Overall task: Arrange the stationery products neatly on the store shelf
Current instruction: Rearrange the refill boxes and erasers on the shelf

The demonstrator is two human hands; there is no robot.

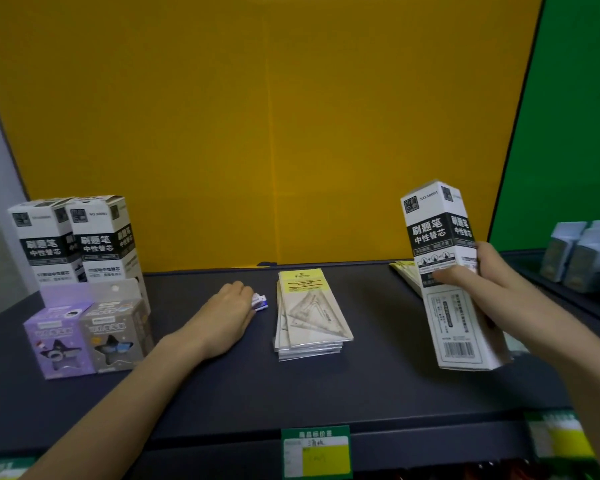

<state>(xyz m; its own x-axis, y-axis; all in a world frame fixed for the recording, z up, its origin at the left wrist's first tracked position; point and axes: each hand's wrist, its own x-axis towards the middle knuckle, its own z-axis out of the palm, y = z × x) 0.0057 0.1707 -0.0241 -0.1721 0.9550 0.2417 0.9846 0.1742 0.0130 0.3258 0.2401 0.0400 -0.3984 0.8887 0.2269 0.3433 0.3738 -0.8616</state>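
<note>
Boxes (pixel 77 237) left — ruler stack (pixel 310 315) centre of shelf (pixel 378 386).

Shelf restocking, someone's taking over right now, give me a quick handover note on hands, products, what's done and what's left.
Left hand: resting on the shelf, fingers on a small blue-white item.
Right hand: holding a refill box tilted above the shelf.
Done: two refill boxes upright at back left, two star-window packs before them, set-square stack in the centre.
Left: place the held box, tidy the small item and the yellow packs behind.
</note>
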